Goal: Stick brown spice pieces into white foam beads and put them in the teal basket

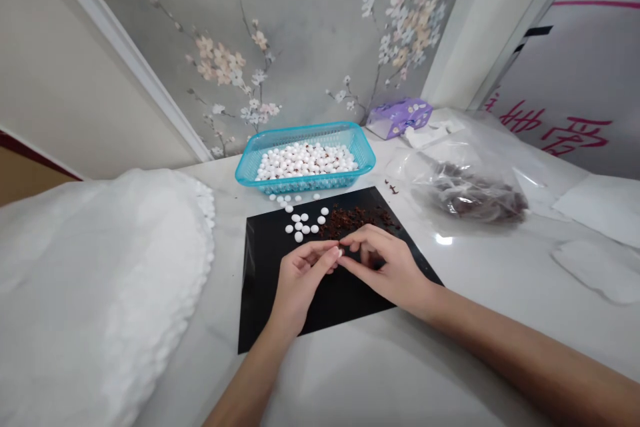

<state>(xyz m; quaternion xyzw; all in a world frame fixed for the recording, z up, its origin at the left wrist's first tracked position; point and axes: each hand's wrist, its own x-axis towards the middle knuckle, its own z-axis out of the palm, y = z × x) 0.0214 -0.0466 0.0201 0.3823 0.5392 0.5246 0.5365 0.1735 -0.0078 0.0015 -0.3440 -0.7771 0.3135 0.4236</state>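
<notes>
My left hand (303, 274) is closed in a pinch on a small white ball (341, 253), mostly covered by the fingertips. My right hand (385, 260) meets it from the right, thumb and forefinger brought together at the ball; a tiny dark bit seems to show at its fingertips, too small to name. Both hands are above a black mat (345, 300). Just beyond them on the mat lie a heap of small reddish-brown pieces (350, 217) and several loose white balls (299, 227).
Behind the mat stands a blue plastic basket (305, 185) of white balls, some with brown bits. To the right lie a clear bag (470, 194) of dark brown material and a purple tissue pack (400, 117). A large white covered bundle (100, 280) fills the left side.
</notes>
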